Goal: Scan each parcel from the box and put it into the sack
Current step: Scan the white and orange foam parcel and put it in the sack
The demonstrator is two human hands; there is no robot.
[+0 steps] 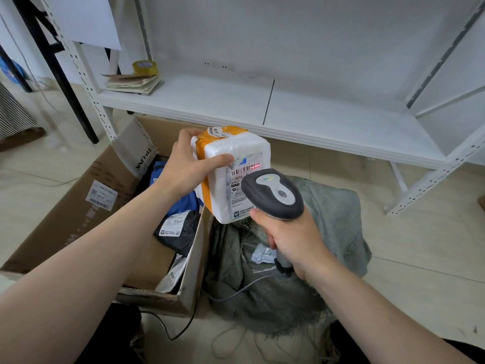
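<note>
Holding white parcel (237, 153) up over box (78, 206) & sack (330, 219) w/ left hand (183, 169) — fingers (219, 159) clamped on top & label edge — right hand (291, 240) wrapped round scanner (273, 195): risks misread from thumb creep onto barcode, or drop from slick wrap.

Setting: a small parcel-handling room, of the courier depot or stockroom type.

Evidence:
- A white perforated-steel shelving rack (288, 111) runs from 12 to 3 o'clock and stands on a pale tiled floor (420, 245).
- On its shelf at 11 o'clock, a roll of yellow packing tape (145, 67) sits behind a stack of worn brown paper envelopes (132, 84).
- At 8 o'clock, an open brown cardboard box (65, 219) bears a shipping label and holds labelled mailers, one of them a black plastic bag (183, 235).
- At 5 o'clock lies a grey-green woven sack (333, 206).
- At centre, a grey handheld corded barcode scanner (275, 195) casts a red line on the barcode label of a white foam parcel bound with orange tape (236, 151).
</note>
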